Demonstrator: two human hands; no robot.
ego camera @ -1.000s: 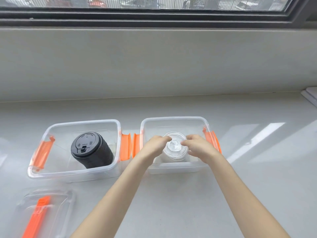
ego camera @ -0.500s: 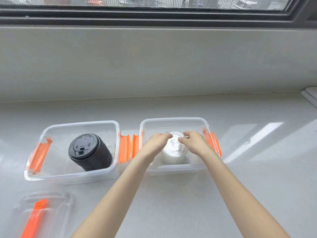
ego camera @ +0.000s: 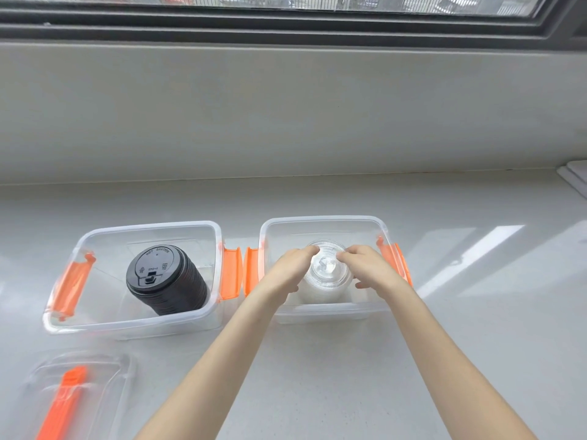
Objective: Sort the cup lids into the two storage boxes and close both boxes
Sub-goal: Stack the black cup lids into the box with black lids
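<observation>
1. Both of my hands are down inside the right box, in the centre-right of the frame. The left hand and right hand sit on either side of the clear lid stack.

2. State of the grip: on each hand the fingertips touch the rim of the top clear lid from opposite sides, with the fingers loosely curled. I read this as a light two-handed pinch steadying the stack, not a lift. The stack appears to stand on the box floor, though its base is partly hidden by the near wall.

3. The black lid stack lies tilted inside the left box, in the centre-left of the frame, with nothing touching it. Its top face leans toward the upper left.

4. I see no loose cup lids on the bench, so my judgement is that sorting is finished or nearly so. The step in hand is settling the clear stack so that it sits low and centred.

5. Both boxes are open, their orange latches hanging at the sides. One box cover with an orange strip lies flat at the lower left of the frame. I cannot see a second cover.

6. The next move calls for letting go of the clear lids without tipping them, drawing both hands out, then fetching the cover at lower left. Whether the leaning black stack clears the rim is hard to tell, so it may need laying flatter first.
</observation>
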